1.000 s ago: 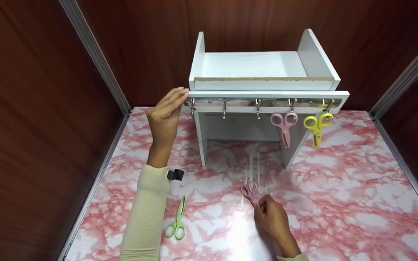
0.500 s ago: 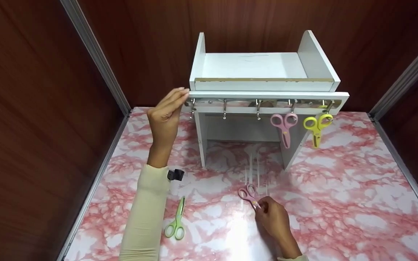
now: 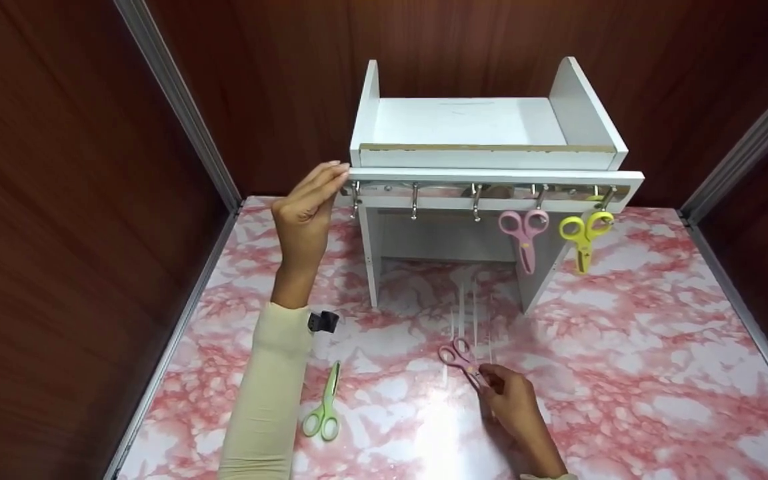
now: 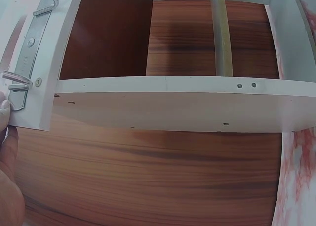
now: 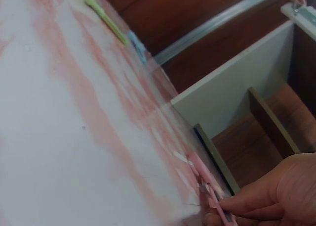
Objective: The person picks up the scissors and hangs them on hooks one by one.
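Note:
My left hand is raised at the left end of the white hook rail, its extended fingers touching the corner. In the left wrist view, fingertips meet the rail's end beside a metal hook. Low over the table, my right hand pinches pink-handled scissors by the blade end, handle loops pointing away from me. Another pink pair of scissors and a yellow pair of scissors hang from the two rightmost hooks. Green scissors lie on the table near the left forearm.
A white shelf unit stands on the pink-and-white marbled table, with the rail across its front. Bare hooks occupy the rail's left and middle. Dark wood panels enclose the table.
My right hand shifts slightly right, and the pink scissors it holds turn, their handle loops swinging a little left. My left hand stays at the rail's end.

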`<state>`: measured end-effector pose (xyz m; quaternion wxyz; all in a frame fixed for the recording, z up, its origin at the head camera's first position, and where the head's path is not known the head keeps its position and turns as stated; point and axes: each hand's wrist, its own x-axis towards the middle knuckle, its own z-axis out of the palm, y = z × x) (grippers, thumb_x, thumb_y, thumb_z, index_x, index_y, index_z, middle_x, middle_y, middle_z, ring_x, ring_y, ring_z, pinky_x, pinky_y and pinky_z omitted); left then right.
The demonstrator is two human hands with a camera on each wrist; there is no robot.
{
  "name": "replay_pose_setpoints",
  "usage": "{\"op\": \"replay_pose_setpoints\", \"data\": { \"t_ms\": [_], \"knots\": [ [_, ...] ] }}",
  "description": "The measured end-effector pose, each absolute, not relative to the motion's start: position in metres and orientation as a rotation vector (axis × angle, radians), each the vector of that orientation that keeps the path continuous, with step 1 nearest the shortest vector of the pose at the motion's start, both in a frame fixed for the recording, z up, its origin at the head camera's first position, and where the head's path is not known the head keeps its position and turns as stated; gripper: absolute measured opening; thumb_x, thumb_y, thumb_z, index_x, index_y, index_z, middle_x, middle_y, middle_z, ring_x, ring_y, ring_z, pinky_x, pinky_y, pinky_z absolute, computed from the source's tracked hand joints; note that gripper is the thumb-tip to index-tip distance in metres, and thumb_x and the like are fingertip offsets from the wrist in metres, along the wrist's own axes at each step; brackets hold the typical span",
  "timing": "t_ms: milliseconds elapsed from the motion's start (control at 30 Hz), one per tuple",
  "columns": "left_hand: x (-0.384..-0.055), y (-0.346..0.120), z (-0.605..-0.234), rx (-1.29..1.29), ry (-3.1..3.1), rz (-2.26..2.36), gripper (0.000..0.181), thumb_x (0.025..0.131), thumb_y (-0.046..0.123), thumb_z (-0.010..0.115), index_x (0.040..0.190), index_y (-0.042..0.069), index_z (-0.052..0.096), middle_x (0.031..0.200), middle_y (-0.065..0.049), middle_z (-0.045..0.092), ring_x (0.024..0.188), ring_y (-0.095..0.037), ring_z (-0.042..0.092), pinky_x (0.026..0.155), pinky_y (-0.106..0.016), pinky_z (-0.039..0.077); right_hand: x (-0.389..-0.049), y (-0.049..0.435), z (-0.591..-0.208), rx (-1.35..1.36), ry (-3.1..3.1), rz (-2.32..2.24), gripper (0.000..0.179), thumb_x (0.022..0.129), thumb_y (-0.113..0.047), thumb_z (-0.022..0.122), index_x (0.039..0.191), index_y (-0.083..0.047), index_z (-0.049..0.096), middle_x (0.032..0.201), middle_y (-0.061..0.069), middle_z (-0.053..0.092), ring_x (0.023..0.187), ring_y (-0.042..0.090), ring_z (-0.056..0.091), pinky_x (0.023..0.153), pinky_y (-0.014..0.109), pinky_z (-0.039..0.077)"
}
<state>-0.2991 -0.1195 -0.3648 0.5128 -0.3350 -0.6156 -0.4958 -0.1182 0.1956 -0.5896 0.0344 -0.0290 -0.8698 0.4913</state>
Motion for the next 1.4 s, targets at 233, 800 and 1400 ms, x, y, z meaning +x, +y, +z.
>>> {"op": "replay_pose_setpoints", "data": {
  "t_ms": [233,800,1400],
  "knots": [
    [-0.296,-0.126,-0.369,-0.767,-1.481,-1.173,0.018,0.084,-0.012,0.074,0.099,-0.002,0.080,0.105,-0.013,0.077,0.102,-0.032,0.073,0.094,-0.038,0.059,-0.113,0.204,-0.583,-0.140,-2.703,1.692,0.034,0.079,0.016,0.070,0.112,0.011,0.071,0.088,0.012,0.072,0.073,0.020,0.066,0.051,0.022,0.054],
    [-0.297,-0.122,-0.371,-0.760,-1.483,-1.196,0.018,0.084,-0.011,0.074,0.098,-0.002,0.080,0.102,-0.017,0.076,0.102,-0.031,0.073,0.094,-0.038,0.059,-0.108,0.214,-0.589,-0.272,-2.653,2.009,0.015,0.087,-0.002,0.076,0.082,0.007,0.066,0.064,0.014,0.068,0.052,0.021,0.065,0.047,0.028,0.059],
    [-0.299,-0.119,-0.367,-0.785,-1.488,-1.194,0.018,0.085,-0.011,0.074,0.100,-0.002,0.079,0.106,-0.014,0.076,0.105,-0.031,0.072,0.096,-0.039,0.058,-0.114,0.211,-0.586,-0.383,-2.548,2.050,0.014,0.093,-0.005,0.072,0.087,0.006,0.067,0.063,0.013,0.063,0.048,0.015,0.052,0.041,0.021,0.043]
  ]
}}
